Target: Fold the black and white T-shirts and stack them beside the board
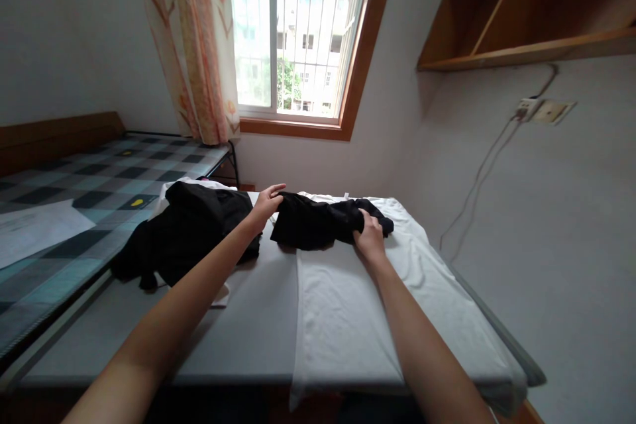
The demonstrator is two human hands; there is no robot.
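A black garment (pixel 318 222), bunched lengthwise, lies across the far part of the table, partly on a white cloth (pixel 348 318). My left hand (pixel 267 204) pinches its left end between thumb and fingers. Near the garment's right end, my right hand (pixel 370 235) is closed on the fabric. What kind of garment it is cannot be made out. Left of my left hand sits a heap of black clothes (pixel 199 225), with some white fabric showing behind and beneath it.
On the left stands a bed with a checked mattress (pixel 163 159), a sheet of paper (pixel 40 228) on it. A curtain (pixel 199 46) hangs beside the barred window (pixel 308 33). A wooden shelf (pixel 527 46) and a socket (pixel 529 106) with cables are on the right wall.
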